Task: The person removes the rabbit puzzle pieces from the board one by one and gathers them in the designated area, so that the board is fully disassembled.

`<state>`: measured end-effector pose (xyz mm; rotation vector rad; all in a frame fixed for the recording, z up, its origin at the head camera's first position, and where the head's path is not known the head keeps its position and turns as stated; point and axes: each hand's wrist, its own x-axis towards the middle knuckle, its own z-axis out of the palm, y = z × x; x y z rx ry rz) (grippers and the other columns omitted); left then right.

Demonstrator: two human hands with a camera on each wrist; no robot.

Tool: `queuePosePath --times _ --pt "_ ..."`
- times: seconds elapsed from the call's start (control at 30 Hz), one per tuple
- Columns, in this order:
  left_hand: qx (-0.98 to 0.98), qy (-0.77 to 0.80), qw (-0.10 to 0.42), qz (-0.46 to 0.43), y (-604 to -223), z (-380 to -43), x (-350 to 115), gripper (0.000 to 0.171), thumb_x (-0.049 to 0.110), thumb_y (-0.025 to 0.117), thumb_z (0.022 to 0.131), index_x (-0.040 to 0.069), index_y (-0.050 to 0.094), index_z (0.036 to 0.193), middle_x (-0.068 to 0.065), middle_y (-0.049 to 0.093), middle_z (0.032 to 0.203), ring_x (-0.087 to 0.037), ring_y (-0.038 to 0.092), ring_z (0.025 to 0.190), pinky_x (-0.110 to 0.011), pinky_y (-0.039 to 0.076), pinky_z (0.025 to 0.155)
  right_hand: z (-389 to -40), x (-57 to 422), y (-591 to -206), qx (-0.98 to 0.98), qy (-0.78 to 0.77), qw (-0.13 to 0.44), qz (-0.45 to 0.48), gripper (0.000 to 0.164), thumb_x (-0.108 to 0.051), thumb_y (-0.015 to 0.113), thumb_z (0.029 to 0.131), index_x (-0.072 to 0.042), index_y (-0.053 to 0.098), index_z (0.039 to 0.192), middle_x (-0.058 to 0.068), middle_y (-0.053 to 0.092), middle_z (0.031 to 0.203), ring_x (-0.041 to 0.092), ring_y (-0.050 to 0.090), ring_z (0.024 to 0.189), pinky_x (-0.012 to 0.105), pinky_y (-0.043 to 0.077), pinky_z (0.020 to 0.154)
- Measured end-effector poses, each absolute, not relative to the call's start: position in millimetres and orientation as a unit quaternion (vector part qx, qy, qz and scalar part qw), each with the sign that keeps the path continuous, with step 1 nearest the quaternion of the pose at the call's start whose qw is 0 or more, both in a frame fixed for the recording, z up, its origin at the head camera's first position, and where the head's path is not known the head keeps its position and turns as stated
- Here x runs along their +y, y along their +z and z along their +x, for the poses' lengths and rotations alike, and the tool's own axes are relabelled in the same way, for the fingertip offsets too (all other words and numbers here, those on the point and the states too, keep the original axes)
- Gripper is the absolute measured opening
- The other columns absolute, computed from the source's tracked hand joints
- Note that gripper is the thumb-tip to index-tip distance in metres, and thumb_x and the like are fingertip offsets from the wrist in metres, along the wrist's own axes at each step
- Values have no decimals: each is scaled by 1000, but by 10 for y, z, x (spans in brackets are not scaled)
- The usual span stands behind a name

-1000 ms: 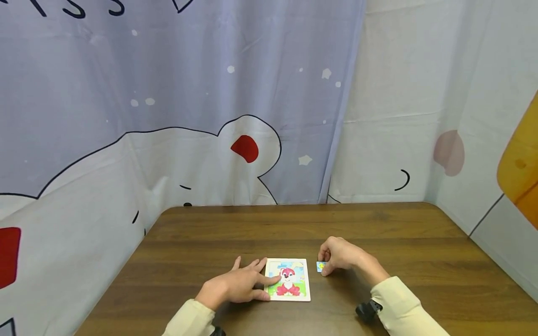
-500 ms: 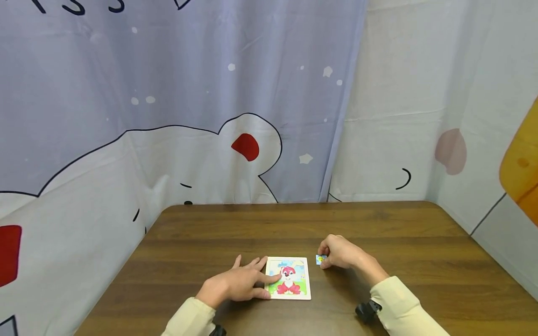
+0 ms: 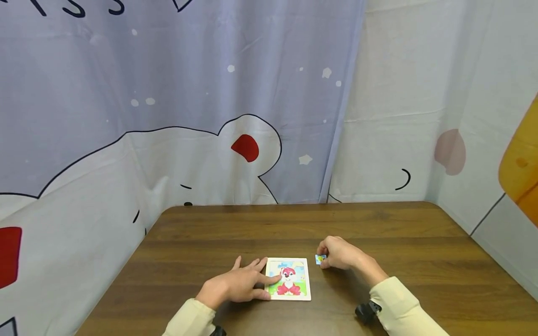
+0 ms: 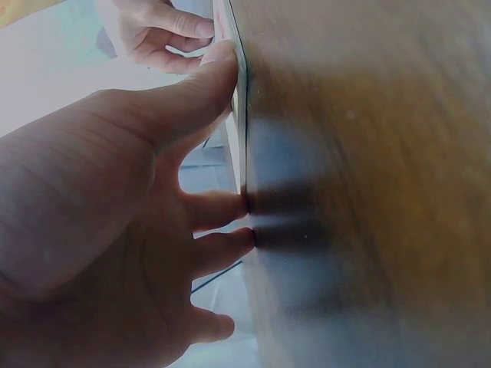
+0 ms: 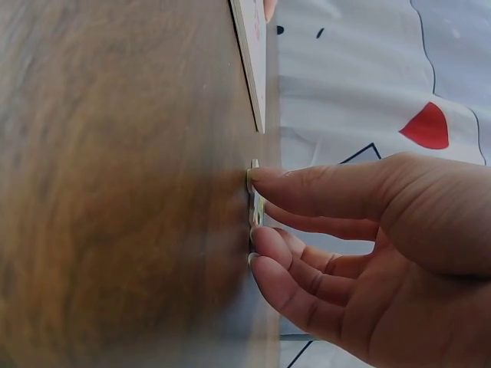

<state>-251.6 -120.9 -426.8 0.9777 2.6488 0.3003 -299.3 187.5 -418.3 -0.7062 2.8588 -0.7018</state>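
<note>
A square picture puzzle (image 3: 296, 290) with a pale frame lies flat on the table, showing a pink cartoon animal. My left hand (image 3: 235, 283) rests at its left side, index finger over the picture and thumb at the lower left corner. In the left wrist view, the thumb touches the puzzle's edge and the other fingers are extended. To the right of the puzzle, my right hand (image 3: 343, 253) pinches a small blue puzzle piece (image 3: 318, 259) with a yellow mark. The right wrist view shows that thin piece (image 5: 258, 208) between thumb and fingers, low over the tabletop.
The brown wooden table (image 3: 235, 224) extends behind and to both sides of the hands. A printed curtain (image 3: 189, 84) hangs behind it. Black wrist devices, such as the right one (image 3: 367, 311), sit at the cuffs of the light sleeves.
The right hand and the puzzle piece have shifted slightly away from the person, and more of the piece now shows. The left hand and the picture puzzle stay in place.
</note>
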Motion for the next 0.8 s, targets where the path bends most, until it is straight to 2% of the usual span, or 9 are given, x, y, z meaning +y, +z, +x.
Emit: queuePosePath --times 0.23,0.43,0.6,0.8 --pt "921 107 153 343 -4259 -2526 -1206 55 49 61 95 41 49 148 -20 23 162 -38 26 147 -72 10 110 -2980 1870 -4174 943 -223 54 -242 17 -4 84 75 -6 71 86 0 61 77 13 53 73 33 47 71" --pt "920 114 159 340 -4259 -2524 -1206 54 49 61 95 41 49 148 -19 22 162 -37 25 148 -71 9 111 -2932 1828 -4086 948 -215 48 -228 21 -7 84 79 -4 72 96 5 65 89 23 61 88 41 51 81" --pt "921 109 163 335 -4258 -2533 -1202 54 50 61 95 41 49 147 -19 22 162 -38 26 147 -72 10 110 -2909 1641 -4038 946 -218 46 -236 26 -7 82 81 -1 72 104 7 66 98 26 62 97 45 51 87" --pt "920 110 162 338 -4263 -2538 -1201 55 50 61 95 40 49 148 -20 22 162 -39 26 147 -73 11 109 -2908 1318 -4087 929 -229 75 -282 24 -6 81 82 0 72 104 8 70 99 26 63 100 45 51 89"
